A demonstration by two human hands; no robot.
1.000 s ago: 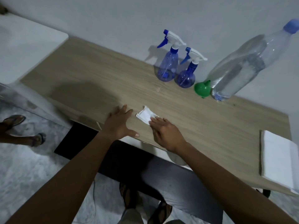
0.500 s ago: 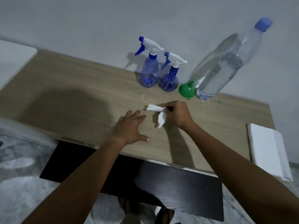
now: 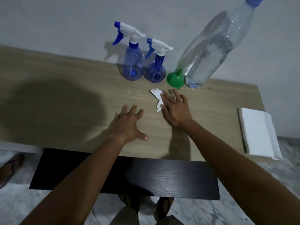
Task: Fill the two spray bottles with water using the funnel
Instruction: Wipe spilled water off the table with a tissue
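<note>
Two blue spray bottles stand capped against the wall, a taller one [image 3: 133,62] and a shorter one [image 3: 156,69] beside it. To their right a green funnel [image 3: 175,78] sits mouth down, and a large clear water bottle [image 3: 209,51] with a blue cap stands next to it. My right hand [image 3: 174,108] lies flat with straight fingers on a crumpled white tissue [image 3: 156,95], just in front of the funnel. My left hand [image 3: 128,124] rests open on the wooden table [image 3: 65,98], fingers spread.
A stack of white napkins [image 3: 258,133] lies at the table's right edge. A dark lower shelf [image 3: 146,176] juts out below the table front. My feet stand on the marble floor, and another person's sandalled foot [image 3: 9,168] shows at the left.
My right hand carried the tissue from the table's front edge toward the funnel, first pinching it, now pressing flat on it. My left hand stayed on the table.
</note>
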